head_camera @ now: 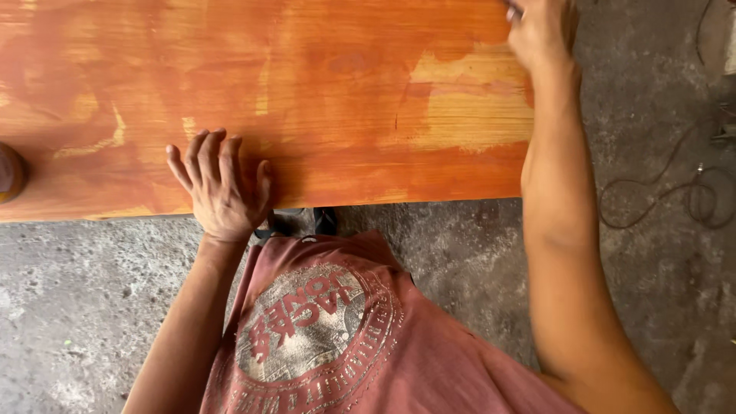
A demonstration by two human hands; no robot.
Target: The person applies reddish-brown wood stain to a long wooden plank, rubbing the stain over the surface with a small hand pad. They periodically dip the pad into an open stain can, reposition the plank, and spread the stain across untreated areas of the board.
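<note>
Two bare hands in view, one wide wooden board (322,92) under them. Right hand (540,31) is cut off by the top edge; only the back of it and the wrist show, at the board's far right end. Something small and dark peeks out at its knuckles, too little visible to name. Fingers seem curled, but whether they grip anything I cannot tell. Left hand (221,188) lies flat on the board's near edge, fingers spread and open, holding nothing, palm pressing the wood.

Board fills the upper part of the picture, stained orange-red over most of its face, with one pale unstained patch (468,107) near the right end, just beside the right forearm, plus a few thin pale streaks further left. Board's left and far ends run out of frame.

One round dark object (9,172) sits at the left edge, mostly cut off, kind unclear. One thin cable (675,199) loops on the concrete floor (77,307) at right. One faded red shirt (345,337) below.
</note>
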